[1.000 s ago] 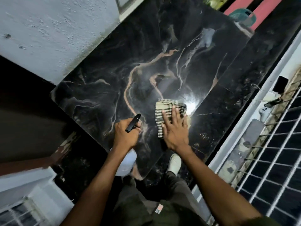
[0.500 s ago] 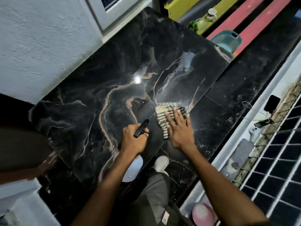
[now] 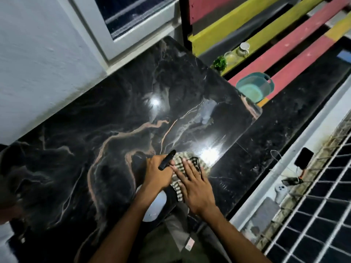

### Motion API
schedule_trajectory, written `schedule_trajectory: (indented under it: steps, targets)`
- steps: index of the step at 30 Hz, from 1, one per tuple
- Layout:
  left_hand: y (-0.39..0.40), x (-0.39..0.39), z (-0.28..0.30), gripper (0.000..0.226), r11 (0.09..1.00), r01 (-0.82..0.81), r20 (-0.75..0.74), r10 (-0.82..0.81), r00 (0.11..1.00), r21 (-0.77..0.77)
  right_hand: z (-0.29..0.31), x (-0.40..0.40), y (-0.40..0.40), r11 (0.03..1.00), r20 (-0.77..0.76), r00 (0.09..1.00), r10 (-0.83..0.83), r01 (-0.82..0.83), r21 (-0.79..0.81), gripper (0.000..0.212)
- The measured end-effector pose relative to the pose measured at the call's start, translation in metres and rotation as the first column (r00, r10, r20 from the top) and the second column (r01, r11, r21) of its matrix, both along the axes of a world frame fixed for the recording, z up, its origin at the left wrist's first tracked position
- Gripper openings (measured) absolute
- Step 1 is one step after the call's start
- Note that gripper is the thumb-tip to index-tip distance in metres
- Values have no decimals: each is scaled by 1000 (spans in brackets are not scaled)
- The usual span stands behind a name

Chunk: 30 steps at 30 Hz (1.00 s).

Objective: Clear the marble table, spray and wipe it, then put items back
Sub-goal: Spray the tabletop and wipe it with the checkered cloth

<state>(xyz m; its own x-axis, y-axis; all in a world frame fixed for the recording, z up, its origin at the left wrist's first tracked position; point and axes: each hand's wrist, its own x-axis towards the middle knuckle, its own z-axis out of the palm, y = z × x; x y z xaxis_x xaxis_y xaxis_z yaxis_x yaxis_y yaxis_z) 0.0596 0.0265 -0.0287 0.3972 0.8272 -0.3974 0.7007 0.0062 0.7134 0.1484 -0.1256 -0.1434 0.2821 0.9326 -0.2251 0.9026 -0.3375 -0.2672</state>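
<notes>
The black marble table with tan veins fills the middle of the view. My left hand is closed around a spray bottle; its black nozzle sticks out above my fingers and its white body hangs below the table's near edge. My right hand lies flat, fingers spread, pressing a striped cloth onto the marble close to the near edge. The two hands almost touch.
A teal basin sits on a red and yellow slatted bench past the table's far corner, with glass jars and a green plant. White wall and window bound the left. A phone and metal grille are right.
My right hand has slid the cloth toward my left hand along the near edge. My head has tilted up, bringing the bench and window into view.
</notes>
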Motion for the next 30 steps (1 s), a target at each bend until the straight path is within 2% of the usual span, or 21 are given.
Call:
schedule_trajectory:
  steps: [3,5,6,8,11,15,19,22,25,27,30]
  targets:
    - [9,33,1,15,998,-19,26,21,999,-63,3,54,2,999,39,999,-34,36,-37,60]
    - [15,49,5,12,996,-8,0,8,1000,-94,6,84,1,993,67,992,-104,107,-43,60]
    - [18,55,7,17,995,14,-14,-15,1000,-102,7,95,1,992,78,990,-116,120,-49,61]
    - [23,70,7,29,993,73,-31,-76,997,-89,8,118,3,995,81,993,-84,89,-55,61]
    - [30,95,8,27,994,95,-81,-99,992,-52,8,144,2,998,93,995,-45,50,-49,61]
    - [40,126,5,22,995,51,-49,-55,997,-83,8,174,7,997,71,996,-47,50,-50,58]
    - [44,158,2,29,996,-27,-64,21,998,-84,8,223,10,996,78,996,-53,59,-65,59]
    - [44,178,-2,23,988,-86,-21,84,996,-124,9,277,21,986,97,988,-119,129,-104,58]
    - [45,192,-8,14,985,-150,34,153,988,-86,9,326,48,974,96,978,-187,197,-108,61]
    - [45,196,-10,12,974,-206,41,210,977,-90,7,336,79,966,99,969,-226,236,-103,66]
    - [45,192,-10,10,963,-260,49,263,963,-66,6,310,128,958,96,959,-267,275,-84,73]
